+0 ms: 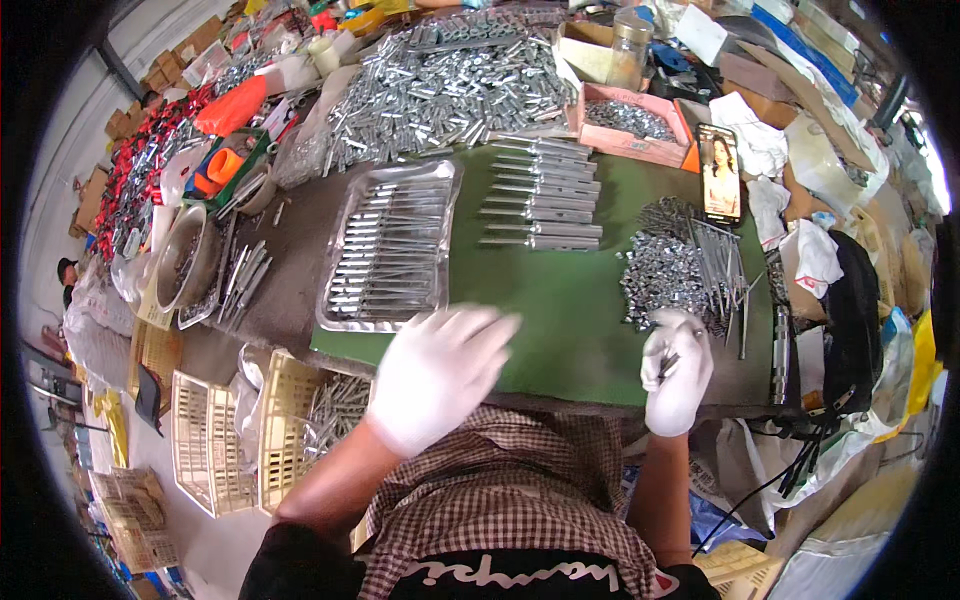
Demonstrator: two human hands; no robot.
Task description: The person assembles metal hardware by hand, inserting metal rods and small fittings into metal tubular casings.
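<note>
Both hands wear white gloves. My left hand (pixel 437 375) is over the front edge of the green mat (pixel 560 350), beside the tray's near right corner. Its fingers are stretched out, somewhat blurred, with nothing seen in them. My right hand (pixel 677 375) is closed, fingers curled, just in front of a pile of small shiny metal pieces (pixel 660 275); what it pinches, if anything, is too small to tell. Long thin metal rods (pixel 722 262) lie beside that pile. The silver tray (pixel 452 215) holds a column of slim metal tools (pixel 390 245). Several thin-shafted tools with metal handles (pixel 562 215) lie mid-mat.
A large heap of metal parts (pixel 450 85) covers the back. Behind the small pieces are a pink-edged box (pixel 640 150) and an upright phone (pixel 720 180). Bowls (pixel 190 258) and loose tools (pixel 245 280) lie at left. Cream plastic crates (pixel 215 440) stand below the table's left side.
</note>
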